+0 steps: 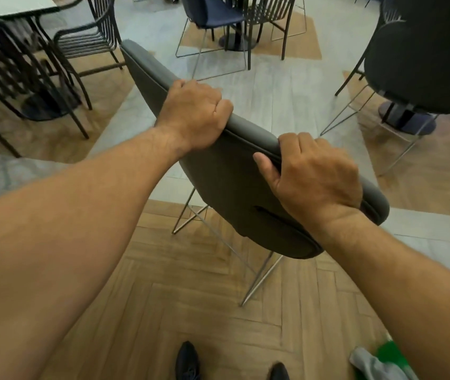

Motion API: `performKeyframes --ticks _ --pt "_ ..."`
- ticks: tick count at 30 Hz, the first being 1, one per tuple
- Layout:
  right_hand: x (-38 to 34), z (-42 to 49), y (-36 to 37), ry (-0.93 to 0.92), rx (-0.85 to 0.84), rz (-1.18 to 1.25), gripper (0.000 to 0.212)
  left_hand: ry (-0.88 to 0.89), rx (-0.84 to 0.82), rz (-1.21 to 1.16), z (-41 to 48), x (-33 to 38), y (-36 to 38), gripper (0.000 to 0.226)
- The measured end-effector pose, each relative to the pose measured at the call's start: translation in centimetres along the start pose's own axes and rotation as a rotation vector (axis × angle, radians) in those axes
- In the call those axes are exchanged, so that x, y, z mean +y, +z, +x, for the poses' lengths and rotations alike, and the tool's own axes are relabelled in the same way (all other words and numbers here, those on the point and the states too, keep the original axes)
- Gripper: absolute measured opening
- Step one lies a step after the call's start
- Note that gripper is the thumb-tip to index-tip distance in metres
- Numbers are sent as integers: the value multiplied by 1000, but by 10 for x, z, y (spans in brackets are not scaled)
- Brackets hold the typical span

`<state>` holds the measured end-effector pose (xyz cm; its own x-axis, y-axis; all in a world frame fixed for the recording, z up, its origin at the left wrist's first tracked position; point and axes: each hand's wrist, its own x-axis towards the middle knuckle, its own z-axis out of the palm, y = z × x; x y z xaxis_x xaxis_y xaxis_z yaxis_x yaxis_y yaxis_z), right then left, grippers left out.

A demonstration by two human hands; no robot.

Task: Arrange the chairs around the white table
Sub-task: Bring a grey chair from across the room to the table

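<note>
A grey padded chair with thin metal wire legs fills the middle of the view, its back tilted across the frame. My left hand grips the top edge of the backrest near its middle. My right hand grips the same edge further right, thumb on the near side. The chair's seat is hidden behind the backrest. A white table shows only as a corner at the far top left, with black slatted metal chairs around it.
A dark upholstered chair stands at the right beside a round table base. A blue chair and another slatted chair sit at the top centre. My dark shoes are on the herringbone wood floor. A green and grey cloth lies bottom right.
</note>
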<state>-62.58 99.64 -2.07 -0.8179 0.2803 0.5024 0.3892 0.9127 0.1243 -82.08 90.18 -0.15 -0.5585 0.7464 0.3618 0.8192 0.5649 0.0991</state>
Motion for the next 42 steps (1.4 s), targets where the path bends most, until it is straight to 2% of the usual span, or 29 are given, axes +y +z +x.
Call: performKeyframes --ticks 13,20,24,27,34,42 --pt "140 -15 14 -101 182 127 52 -155 219 59 -29 114 26 56" --pt "209 4 28 9 138 221 53 38 215 49 -30 148 24 54" --pt "199 13 27 65 92 260 45 20 119 89 -17 136 16 65" --pt "163 12 30 50 125 244 38 9 126 111 -13 131 17 68" --pt "153 18 36 51 191 264 44 -18 101 134 -12 127 18 70" --pt "167 19 46 -85 262 268 41 -200 187 149 -15 132 20 62"
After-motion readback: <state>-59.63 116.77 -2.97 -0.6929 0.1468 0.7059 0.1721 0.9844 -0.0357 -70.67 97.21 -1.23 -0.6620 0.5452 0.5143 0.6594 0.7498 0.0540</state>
